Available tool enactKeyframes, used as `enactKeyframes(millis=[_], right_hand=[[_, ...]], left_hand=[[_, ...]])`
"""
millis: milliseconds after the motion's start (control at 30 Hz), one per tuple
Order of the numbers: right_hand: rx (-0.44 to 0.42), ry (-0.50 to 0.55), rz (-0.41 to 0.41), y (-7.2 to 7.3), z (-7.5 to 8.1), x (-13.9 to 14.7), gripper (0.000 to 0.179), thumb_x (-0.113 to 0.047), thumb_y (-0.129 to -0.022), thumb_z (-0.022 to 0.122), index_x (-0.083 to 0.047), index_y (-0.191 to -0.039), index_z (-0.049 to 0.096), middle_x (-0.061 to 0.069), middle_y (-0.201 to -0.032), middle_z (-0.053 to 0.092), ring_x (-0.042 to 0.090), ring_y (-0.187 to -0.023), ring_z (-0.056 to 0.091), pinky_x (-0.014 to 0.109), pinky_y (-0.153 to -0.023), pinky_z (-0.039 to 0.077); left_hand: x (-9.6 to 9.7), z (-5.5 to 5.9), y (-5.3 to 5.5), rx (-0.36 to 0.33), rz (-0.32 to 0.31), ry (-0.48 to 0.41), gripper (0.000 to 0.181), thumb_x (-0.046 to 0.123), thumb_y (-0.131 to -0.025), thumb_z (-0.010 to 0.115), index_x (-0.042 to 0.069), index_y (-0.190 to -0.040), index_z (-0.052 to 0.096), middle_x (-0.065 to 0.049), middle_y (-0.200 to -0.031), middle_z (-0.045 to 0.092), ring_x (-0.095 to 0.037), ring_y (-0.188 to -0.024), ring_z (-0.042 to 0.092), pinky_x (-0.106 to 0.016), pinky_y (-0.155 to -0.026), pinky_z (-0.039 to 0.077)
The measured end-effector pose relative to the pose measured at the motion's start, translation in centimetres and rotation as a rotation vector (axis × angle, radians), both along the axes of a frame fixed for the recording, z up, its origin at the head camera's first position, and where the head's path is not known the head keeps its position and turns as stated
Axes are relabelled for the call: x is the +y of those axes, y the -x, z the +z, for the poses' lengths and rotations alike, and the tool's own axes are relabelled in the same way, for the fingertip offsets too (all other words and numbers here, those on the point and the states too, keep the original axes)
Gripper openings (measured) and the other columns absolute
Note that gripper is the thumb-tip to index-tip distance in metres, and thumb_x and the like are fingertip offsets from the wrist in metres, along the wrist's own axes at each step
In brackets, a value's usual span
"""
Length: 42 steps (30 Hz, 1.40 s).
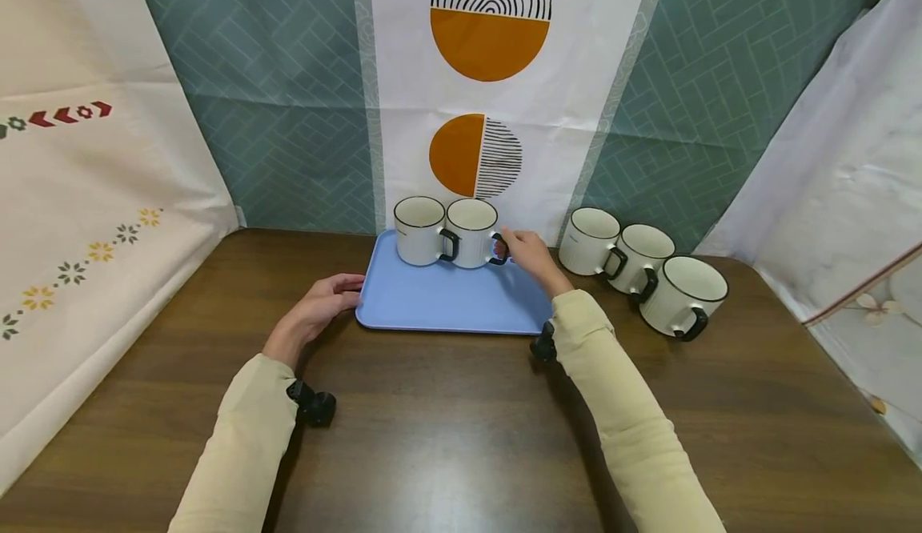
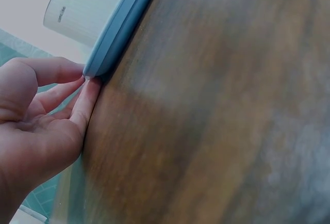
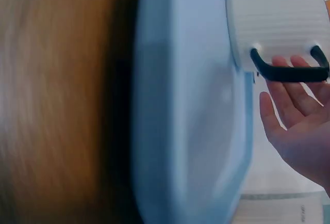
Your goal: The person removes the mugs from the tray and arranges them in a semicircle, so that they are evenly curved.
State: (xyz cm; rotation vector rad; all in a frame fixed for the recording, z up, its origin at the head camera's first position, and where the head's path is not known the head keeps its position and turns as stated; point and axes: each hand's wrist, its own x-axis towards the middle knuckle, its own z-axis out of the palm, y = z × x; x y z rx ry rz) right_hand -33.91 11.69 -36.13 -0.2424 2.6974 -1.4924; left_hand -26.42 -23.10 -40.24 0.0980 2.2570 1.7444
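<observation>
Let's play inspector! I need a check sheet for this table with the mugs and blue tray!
Surface: brown table.
Job's things: blue tray bearing two mugs; three other mugs on the table, right of it.
Clutter: nothing seen.
Hands: left hand touches the tray's left edge; right hand has fingertips inside a mug's black handle.
Cables: nothing seen.
Surroundings: teal-and-white backdrop; flower-patterned cloth left, pale cloth right.

Brown wood-grain surface [image 1: 410, 405] beneath my hands [image 1: 317, 309] [image 1: 533, 254], glare [image 1: 435, 477] nearer me; beyond them, teal patterned cloth [image 1: 274, 117] flanking a white panel [image 1: 497, 94].
</observation>
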Motion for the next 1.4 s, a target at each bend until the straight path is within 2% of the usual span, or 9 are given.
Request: enactKeyframes(millis=[100,333,500,633,867,1100,1400], right_hand=[[0.015,0.051,-0.023,0.3,-0.9,-0.5,0.049,-0.036,-0.103,0.042,0.006,-0.102,0.068,0.019,-0.102,0.068,0.029,-0.1,0.06,0.038,-0.089,0.045],[0.04,0.22,0.018,0.9,-1.9,-1.2,0.036,-0.023,-0.103,0.046,0.008,-0.1,0.063,0.015,-0.087,0.067,0.025,-0.081,0.064,0.037,-0.085,0.05],[0.026,0.272,0.016,0.6,-1.6,-1.4,0.037,-0.021,-0.103,0.045,0.01,-0.092,0.062,0.009,-0.071,0.056,0.017,-0.068,0.051,0.041,-0.077,0.045],[-0.014,0.303,0.027,0.5,-1.5,-1.3,0.038,-0.021,-0.103,0.045,0.013,-0.089,0.057,0.004,-0.062,0.044,0.016,-0.061,0.041,0.038,-0.071,0.038],[-0.053,0.371,0.013,0.2,-1.6,-1.3,0.039,-0.02,-0.104,0.042,0.013,-0.087,0.054,0.002,-0.059,0.038,0.014,-0.057,0.033,0.037,-0.069,0.034],[-0.031,0.42,-0.067,-0.3,-1.2,-1.3,0.035,-0.017,-0.103,0.04,0.007,-0.081,0.051,0.001,-0.061,0.041,0.013,-0.059,0.04,0.033,-0.07,0.042],[-0.016,0.49,-0.155,-1.6,-0.2,0.4,0.034,-0.017,-0.103,0.041,0.005,-0.078,0.05,0.002,-0.061,0.041,0.014,-0.059,0.041,0.031,-0.067,0.044]], left_hand=[[0.1,-0.1,0.1,-0.004,0.005,0.0,0.053,0.002,-0.097,0.048,-0.009,-0.146,0.028,-0.029,-0.146,0.032,-0.039,-0.129,0.036,-0.047,-0.11,0.028],[0.2,-0.2,0.3,0.0,0.007,0.007,0.054,0.003,-0.097,0.048,-0.008,-0.145,0.029,-0.029,-0.146,0.032,-0.039,-0.13,0.035,-0.048,-0.111,0.026],[0.1,-0.1,0.2,0.002,0.008,0.0,0.054,0.002,-0.097,0.048,-0.009,-0.146,0.028,-0.029,-0.146,0.032,-0.039,-0.13,0.035,-0.048,-0.111,0.026],[0.1,-0.1,0.2,0.0,0.009,-0.003,0.054,0.002,-0.097,0.048,-0.009,-0.146,0.028,-0.029,-0.146,0.031,-0.039,-0.13,0.035,-0.048,-0.111,0.027],[0.1,-0.2,0.1,-0.01,0.009,-0.012,0.053,0.002,-0.098,0.047,-0.009,-0.146,0.028,-0.029,-0.146,0.031,-0.039,-0.13,0.035,-0.048,-0.111,0.027],[0.0,-0.2,0.1,-0.008,0.016,-0.019,0.054,0.002,-0.097,0.048,-0.008,-0.146,0.028,-0.029,-0.146,0.032,-0.038,-0.129,0.036,-0.047,-0.111,0.028],[0.2,-0.2,0.2,-0.003,0.013,-0.017,0.054,0.001,-0.096,0.048,-0.01,-0.146,0.028,-0.029,-0.146,0.031,-0.038,-0.129,0.036,-0.048,-0.11,0.028]])
